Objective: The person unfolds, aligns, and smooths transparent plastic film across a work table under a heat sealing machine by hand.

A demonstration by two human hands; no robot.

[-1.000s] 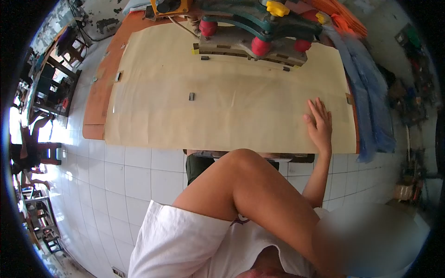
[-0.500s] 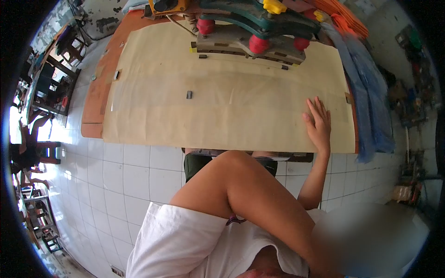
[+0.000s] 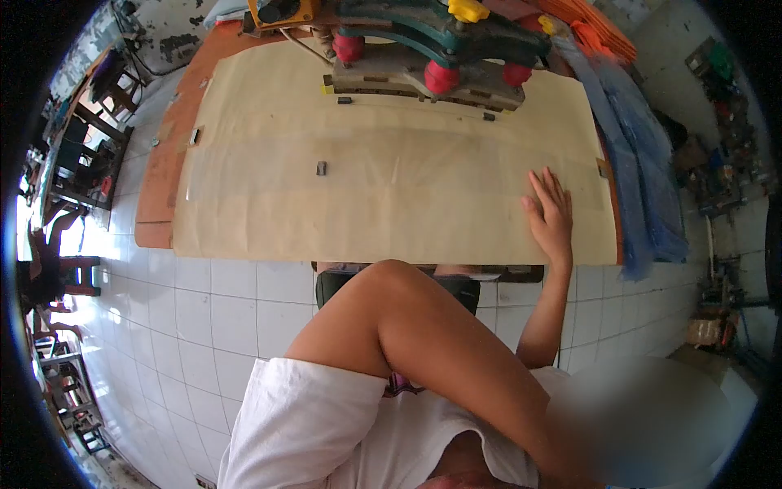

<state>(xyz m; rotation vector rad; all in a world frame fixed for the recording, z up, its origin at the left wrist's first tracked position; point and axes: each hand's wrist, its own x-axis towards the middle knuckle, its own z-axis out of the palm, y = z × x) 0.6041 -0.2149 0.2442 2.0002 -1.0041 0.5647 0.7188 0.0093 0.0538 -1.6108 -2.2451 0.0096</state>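
Note:
My right hand (image 3: pixel 551 218) lies flat, palm down and fingers spread, on the right part of a large cream sheet (image 3: pixel 391 220) that covers the table. It holds nothing. My left arm (image 3: pixel 391 310) is bent across in front of me, its forearm running to the lower right. The left hand itself is not visible; a blurred patch covers that corner. A small dark block (image 3: pixel 321 169) sits on the sheet left of the middle. Over the sheet's far side stands a green and grey machine head (image 3: pixel 440 61) with red round knobs and a yellow knob (image 3: pixel 468 10).
Blue plastic film (image 3: pixel 652 179) hangs over the table's right edge. Orange material (image 3: pixel 599 37) lies at the back right. The orange-brown tabletop (image 3: pixel 155 204) shows at the left. White floor tiles (image 3: pixel 232 318) surround the table, and stools (image 3: pixel 77 275) stand farther left.
The whole view has shifted slightly, so the table and machine sit a little farther left. My right hand stays flat on the sheet, and my left arm remains bent.

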